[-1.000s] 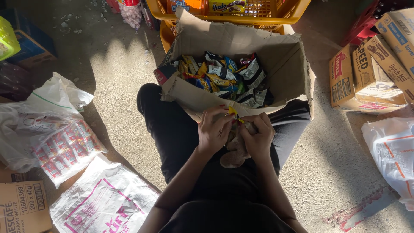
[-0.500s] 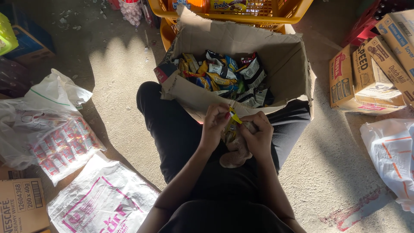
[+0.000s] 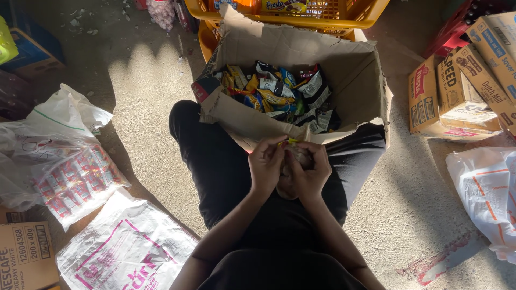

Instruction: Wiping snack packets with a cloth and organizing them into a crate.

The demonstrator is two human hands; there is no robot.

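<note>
Little has shifted since the earlier frame: both hands stay pressed together over the lap. Left hand and right hand curl tightly around a small, pale, crinkly bundle, with a yellow-green tab poking out on top. Its exact kind is too shadowed to tell. Just beyond, touching the knees, sits an open cardboard box, roughly half full of glossy snack packets. Printed plastic sacks lie limp on the rough concrete floor.
</note>
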